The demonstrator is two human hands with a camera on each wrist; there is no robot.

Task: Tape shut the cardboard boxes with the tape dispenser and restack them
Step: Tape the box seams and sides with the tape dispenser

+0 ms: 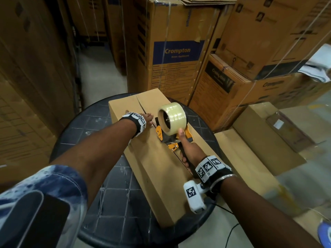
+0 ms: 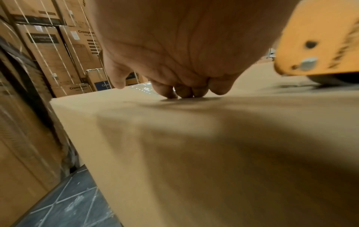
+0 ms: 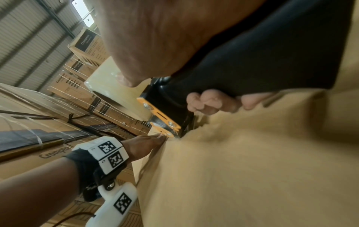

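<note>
My left hand pressed down on the cardboard box, fingers nearly straight with their tips on the top flap beside the open seam, apparently to keep the flaps level and the box from sliding on the round dark worktop. Just right of it, the tape dispenser sat on the seam mid-box, nose down, so tape could be drawn along the gap. My right hand gripped its black handle, fingers wrapped around it, thumb up against the roll.
</note>
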